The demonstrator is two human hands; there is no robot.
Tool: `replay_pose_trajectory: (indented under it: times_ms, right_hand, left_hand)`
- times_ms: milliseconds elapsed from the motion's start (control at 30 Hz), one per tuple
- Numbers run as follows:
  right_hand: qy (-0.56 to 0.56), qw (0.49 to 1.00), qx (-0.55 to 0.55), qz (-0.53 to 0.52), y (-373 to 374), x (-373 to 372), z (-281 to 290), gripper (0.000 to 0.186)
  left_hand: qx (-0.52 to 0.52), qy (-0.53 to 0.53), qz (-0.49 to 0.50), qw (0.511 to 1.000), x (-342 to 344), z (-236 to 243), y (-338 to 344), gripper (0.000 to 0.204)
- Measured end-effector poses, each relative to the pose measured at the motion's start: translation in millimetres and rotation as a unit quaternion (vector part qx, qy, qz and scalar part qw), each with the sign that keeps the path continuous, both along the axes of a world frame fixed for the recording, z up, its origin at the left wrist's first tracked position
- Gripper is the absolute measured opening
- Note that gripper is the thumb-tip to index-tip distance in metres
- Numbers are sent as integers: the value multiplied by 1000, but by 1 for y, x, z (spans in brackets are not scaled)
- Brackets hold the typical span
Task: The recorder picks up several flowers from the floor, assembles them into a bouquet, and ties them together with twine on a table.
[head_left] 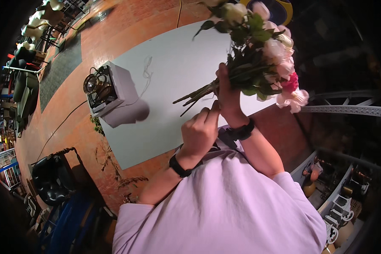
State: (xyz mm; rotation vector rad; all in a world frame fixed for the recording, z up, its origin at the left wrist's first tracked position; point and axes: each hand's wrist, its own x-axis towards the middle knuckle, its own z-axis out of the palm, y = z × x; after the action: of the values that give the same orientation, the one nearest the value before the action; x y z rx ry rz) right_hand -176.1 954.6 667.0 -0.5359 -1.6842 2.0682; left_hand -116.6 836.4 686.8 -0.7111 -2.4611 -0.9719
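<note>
A bouquet of pale pink and white flowers (277, 53), with one bright pink bloom and dark green leaves, is raised over the white table. My right hand (230, 97) is closed around its gathered stems, just below the leaves. The bare stem ends (194, 94) stick out to the left of that hand. Just below them is my left hand (200, 129), its fingers bent and pressed together, with the tips close to the right hand's heel. What those fingers pinch, if anything, is hidden.
On the white table (156, 135) at left stands a white box (125, 84) holding a brass-coloured lamp-like object (95, 84); a thin white cord trails beside it. A black padded chair (51, 180) stands at lower left. Shelves with vases and ornaments (311, 186) are at lower right.
</note>
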Motion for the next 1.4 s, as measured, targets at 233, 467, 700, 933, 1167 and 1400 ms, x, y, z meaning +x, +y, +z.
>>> replay_pose_trajectory:
  times_ms: [233, 467, 700, 933, 1167, 1400]
  right_hand:
    - [-1, 957, -262, 126, -1, 5, 35, 29]
    - [-109, 962, -24, 249, 11, 24, 18, 28]
    - [-58, 977, 94, 181, 13, 18, -14, 20]
    - [-4, 963, -28, 268, -3, 35, -27, 25]
    - [-20, 953, 112, 282, 9, 15, -50, 24]
    - [-156, 916, 167, 329, 9, -15, -154, 39]
  left_hand:
    - [151, 2, -92, 984, -28, -84, -30, 25]
    - [44, -108, -166, 979, -84, -19, -58, 7]
    - [4, -177, -127, 976, -52, 15, -38, 5]
    - [122, -160, -227, 953, -26, -2, -29, 10]
    - [211, -326, -242, 889, -25, -35, -34, 9]
    - [185, -401, -184, 878, -40, -139, -30, 12]
